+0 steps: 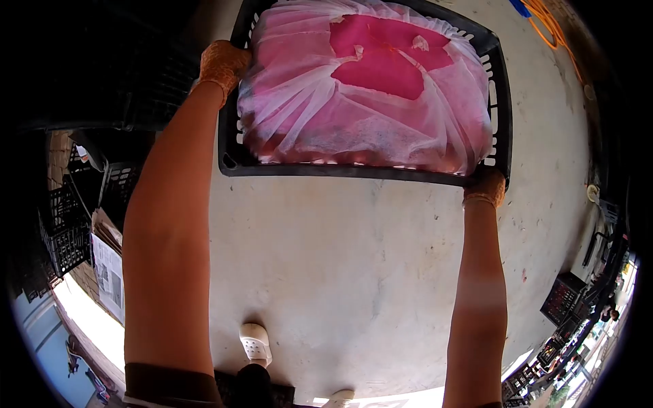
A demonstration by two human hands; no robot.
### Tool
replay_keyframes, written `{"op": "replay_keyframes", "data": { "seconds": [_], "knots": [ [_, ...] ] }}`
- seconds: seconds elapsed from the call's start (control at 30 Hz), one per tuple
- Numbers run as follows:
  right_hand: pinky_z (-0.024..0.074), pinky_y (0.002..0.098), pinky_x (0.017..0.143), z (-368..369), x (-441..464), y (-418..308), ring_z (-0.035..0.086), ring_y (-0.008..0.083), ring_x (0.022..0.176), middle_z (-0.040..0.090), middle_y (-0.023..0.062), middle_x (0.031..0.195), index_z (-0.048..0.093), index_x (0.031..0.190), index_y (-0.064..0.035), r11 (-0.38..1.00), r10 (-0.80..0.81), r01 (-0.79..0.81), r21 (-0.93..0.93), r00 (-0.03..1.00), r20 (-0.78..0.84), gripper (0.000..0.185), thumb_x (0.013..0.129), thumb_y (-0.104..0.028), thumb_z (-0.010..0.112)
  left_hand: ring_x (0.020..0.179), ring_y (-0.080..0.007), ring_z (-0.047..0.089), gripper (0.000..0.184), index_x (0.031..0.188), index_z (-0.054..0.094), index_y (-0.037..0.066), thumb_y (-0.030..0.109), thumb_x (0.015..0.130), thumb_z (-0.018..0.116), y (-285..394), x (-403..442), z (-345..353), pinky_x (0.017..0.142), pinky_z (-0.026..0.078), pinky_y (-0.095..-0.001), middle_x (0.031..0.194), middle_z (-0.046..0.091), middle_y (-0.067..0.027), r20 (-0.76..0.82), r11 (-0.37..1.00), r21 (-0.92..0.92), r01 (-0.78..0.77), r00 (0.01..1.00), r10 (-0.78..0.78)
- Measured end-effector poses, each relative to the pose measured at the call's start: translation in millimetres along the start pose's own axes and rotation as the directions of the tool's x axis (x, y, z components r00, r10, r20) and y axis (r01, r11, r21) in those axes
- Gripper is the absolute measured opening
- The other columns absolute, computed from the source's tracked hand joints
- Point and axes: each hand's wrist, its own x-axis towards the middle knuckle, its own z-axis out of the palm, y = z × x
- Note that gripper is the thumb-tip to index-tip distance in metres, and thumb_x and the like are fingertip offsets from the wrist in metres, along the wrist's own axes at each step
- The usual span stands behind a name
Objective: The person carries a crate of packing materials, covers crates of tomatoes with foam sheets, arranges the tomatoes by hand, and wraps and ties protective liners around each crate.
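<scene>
A black plastic crate (340,171) with slotted sides is held out in front of me, above the floor. Gathered thin white wrapping (299,112) covers what is inside, and a torn opening in it shows bright pink material (381,71). Reddish shapes press against the wrapping along the near side, too veiled to name. My left hand (224,66), in an orange-brown glove, is closed on the crate's left side. At the near right corner, my right hand (487,188), gloved alike, grips the rim. The fingers of both hands are partly hidden by the crate.
Stacked dark crates (64,228) and folded cardboard and newspaper (109,262) stand at the left. Orange cable or hose (549,26) lies at the upper right. Another crate (563,298) sits at the right edge. A light clog (255,341) shows on the concrete floor (326,272).
</scene>
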Motion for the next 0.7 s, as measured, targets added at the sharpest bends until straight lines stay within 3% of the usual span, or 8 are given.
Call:
{"op": "replay_keyframes", "data": {
  "seconds": [0.17,0.27,0.3,0.37,0.47,0.5,0.57,0.7],
  "knots": [
    [0.051,0.0391,0.083,75,26,-28,0.059,0.0261,0.101,0.059,0.0137,0.108,0.053,0.115,-0.0066,0.951,0.0,-0.034,0.308,0.994,0.11,0.032,0.091,-0.019,0.036,0.082,-0.0372,0.065,0.038,0.084,0.067,-0.007,0.029,0.073,0.061,45,81,6,0.072,0.051,-0.0411,0.083,0.065,-0.0253,-0.056,0.971,0.118,-0.206,0.975,0.213],
    [0.0524,0.0313,0.067,85,81,5,0.063,0.0199,0.075,0.066,0.0139,0.088,0.063,0.091,0.0054,0.979,-0.021,0.033,0.203,0.998,-0.06,0.02,0.085,-0.008,0.049,0.085,-0.0383,0.064,0.038,0.083,0.068,-0.006,0.03,0.072,0.061,60,124,9,0.075,0.05,-0.0414,0.085,0.065,-0.0262,-0.039,0.969,0.13,-0.209,0.976,0.215],
    [0.0523,0.0315,0.067,68,124,22,0.064,0.0199,0.074,0.066,0.0131,0.086,0.064,0.09,0.0047,0.868,-0.303,0.275,-0.414,0.953,-0.002,0.021,0.085,-0.009,0.049,0.085,-0.0383,0.064,0.038,0.083,0.068,-0.006,0.03,0.072,0.061,71,131,7,0.075,0.05,-0.0414,0.085,0.065,-0.0262,-0.035,0.968,0.135,-0.213,0.975,0.219],
    [0.0518,0.0317,0.066,89,116,4,0.064,0.0198,0.073,0.067,0.0119,0.084,0.065,0.089,0.0038,0.73,-0.334,0.255,-0.634,0.943,-0.005,0.022,0.085,-0.011,0.05,0.09,-0.0399,0.062,0.039,0.087,0.067,-0.006,0.03,0.074,0.06,92,139,1,0.079,0.049,-0.0423,0.091,0.064,-0.0267,0.067,0.995,0.063,-0.081,0.995,0.077],
    [0.0508,0.0323,0.064,110,55,-23,0.063,0.0197,0.073,0.066,0.0132,0.082,0.064,0.087,0.0039,0.879,-0.185,0.133,-0.459,0.98,-0.072,0.02,0.084,-0.012,0.052,0.095,-0.0394,0.061,0.041,0.095,0.065,-0.005,0.031,0.075,0.06,87,135,-1,0.081,0.048,-0.0422,0.098,0.063,-0.0262,-0.038,0.984,0.154,-0.084,0.995,0.091],
    [0.0507,0.0325,0.064,122,26,-31,0.063,0.0193,0.073,0.065,0.013,0.081,0.064,0.086,0.0029,0.573,-0.339,0.268,-0.775,0.938,0.074,0.019,0.081,-0.012,0.054,0.095,-0.0394,0.061,0.041,0.095,0.065,-0.005,0.031,0.075,0.06,75,126,-13,0.081,0.048,-0.0422,0.098,0.063,-0.0262,-0.055,0.985,0.157,-0.066,0.996,0.076],
    [0.0507,0.0325,0.064,116,18,-39,0.061,0.0198,0.072,0.063,0.0113,0.081,0.063,0.085,0.0011,0.885,-0.334,0.281,-0.371,0.938,-0.088,0.017,0.076,-0.011,0.055,0.098,-0.04,0.059,0.043,0.102,0.061,-0.003,0.033,0.079,0.06,91,102,-45,0.083,0.048,-0.0432,0.102,0.062,-0.0249,-0.064,0.996,0.081,-0.041,0.997,0.047],
    [0.0499,0.0306,0.068,114,-62,-97,0.059,0.0184,0.075,0.06,0.0048,0.079,0.063,0.079,-0.0034,0.973,-0.137,0.174,0.154,0.965,-0.225,0.014,0.077,-0.015,0.056,0.094,-0.041,0.059,0.037,0.099,0.058,0.0,0.034,0.084,0.057,115,45,-94,0.08,0.048,-0.0459,0.099,0.062,-0.0228,-0.282,0.988,0.149,-0.04,0.956,0.081]
  ]
}}
